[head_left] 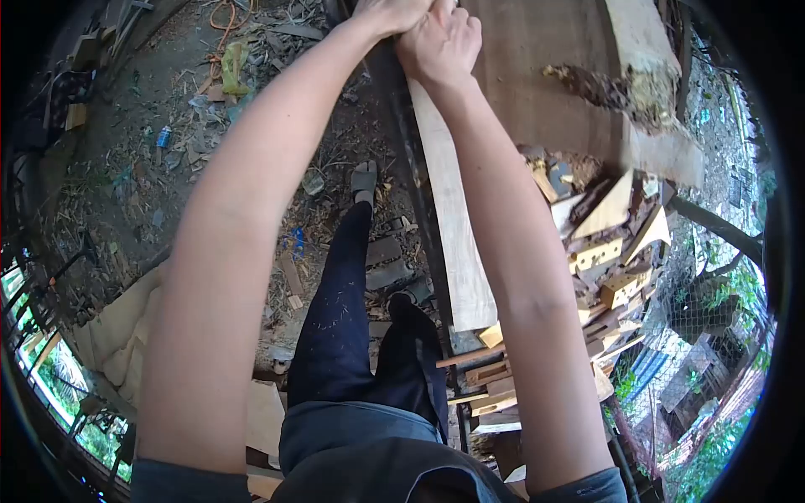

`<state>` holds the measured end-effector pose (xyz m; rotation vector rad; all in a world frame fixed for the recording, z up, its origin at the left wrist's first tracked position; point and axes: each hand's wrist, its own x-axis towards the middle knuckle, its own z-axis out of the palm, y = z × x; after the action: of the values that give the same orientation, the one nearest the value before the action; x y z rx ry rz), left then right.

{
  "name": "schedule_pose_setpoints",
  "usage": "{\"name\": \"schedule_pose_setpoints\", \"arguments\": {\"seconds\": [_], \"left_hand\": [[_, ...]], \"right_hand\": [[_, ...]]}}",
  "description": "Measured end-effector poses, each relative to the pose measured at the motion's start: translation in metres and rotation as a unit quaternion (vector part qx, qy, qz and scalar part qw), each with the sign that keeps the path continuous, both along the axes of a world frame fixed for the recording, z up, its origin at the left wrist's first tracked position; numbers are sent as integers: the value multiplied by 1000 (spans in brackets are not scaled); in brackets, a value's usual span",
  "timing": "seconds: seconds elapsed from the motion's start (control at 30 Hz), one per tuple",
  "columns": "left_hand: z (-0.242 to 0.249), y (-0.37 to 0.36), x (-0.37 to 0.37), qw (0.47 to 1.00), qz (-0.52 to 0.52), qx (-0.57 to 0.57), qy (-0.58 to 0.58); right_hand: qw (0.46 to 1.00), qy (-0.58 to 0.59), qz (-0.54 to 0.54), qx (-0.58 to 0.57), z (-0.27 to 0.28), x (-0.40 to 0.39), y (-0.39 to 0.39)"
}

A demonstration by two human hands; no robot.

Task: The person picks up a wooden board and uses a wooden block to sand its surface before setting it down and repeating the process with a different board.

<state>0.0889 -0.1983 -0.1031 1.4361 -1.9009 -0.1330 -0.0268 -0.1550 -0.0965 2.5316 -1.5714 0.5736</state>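
Both my arms stretch forward to the top edge of the view, where the hands come together. My left hand (pixel 392 12) is partly cut off by the frame edge; its fingers look closed, and whatever is in them does not show. Right beside it, my right hand (pixel 440 44) is curled with the fingers folded in, on something I cannot make out. Under the right hand and forearm runs a long pale wooden board (pixel 451 235), lying along a dark beam (pixel 417 159). A wide brown wood slab (pixel 537 92) with a rough bark edge lies just right of the hands.
A pile of wood offcuts (pixel 599 251) is stacked right of the board. Debris covers the ground at left, with a blue can (pixel 163 137) and an orange cord (pixel 225 33). My feet stand left of the beam. Wire mesh (pixel 696 285) is at far right.
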Motion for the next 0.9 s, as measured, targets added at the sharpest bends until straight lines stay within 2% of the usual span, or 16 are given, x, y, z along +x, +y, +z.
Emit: {"name": "schedule_pose_setpoints", "arguments": {"seconds": [0.03, 0.1, 0.13, 0.2, 0.23, 0.27, 0.3, 0.33, 0.37, 0.4, 0.43, 0.57, 0.6, 0.7, 0.83, 0.9], "left_hand": [[0, 8, -12, 1000, 12, -2, 24], [-9, 63, -49, 999, 3, -39, 17], [-12, 101, -76, 1000, 6, 20, 23], [7, 193, -126, 993, -5, 116, 28], [7, 241, -154, 992, 11, 122, 39], [4, 287, -181, 970, 4, 193, 148], [12, 331, -202, 977, -34, 204, 48], [20, 365, -219, 978, -62, 196, 40], [25, 388, -232, 977, -90, 190, 32], [28, 394, -240, 976, -74, 194, 65], [26, 395, -243, 974, -60, 197, 98], [8, 353, -216, 980, -83, 158, 92], [6, 323, -199, 983, -71, 144, 93], [6, 207, -134, 992, -61, 89, 62], [-8, 82, -57, 993, -41, -37, 104], [-14, 21, -19, 988, -97, -106, 49]], "right_hand": [[995, 65, 19, 69, 2, -11, 2], [998, 31, 45, -39, -11, -56, 53], [992, 53, 28, 108, 1, -79, 93], [986, 47, 49, 152, -10, -143, 186], [961, 77, 24, 265, 15, -164, 230], [961, 107, 14, 256, 13, -192, 281], [919, 129, -30, 373, 17, -217, 322], [934, 158, -19, 319, 21, -238, 358], [929, 166, -22, 329, 35, -244, 371], [871, 134, -78, 466, 53, -243, 371], [869, 135, -81, 469, 50, -246, 373], [950, 127, -19, 285, 40, -219, 329], [895, 135, -52, 422, 42, -201, 302], [958, 117, -43, 259, 37, -130, 198], [995, 49, 32, 81, 8, -68, 82], [998, 46, 37, 20, 0, -37, 29]]}}
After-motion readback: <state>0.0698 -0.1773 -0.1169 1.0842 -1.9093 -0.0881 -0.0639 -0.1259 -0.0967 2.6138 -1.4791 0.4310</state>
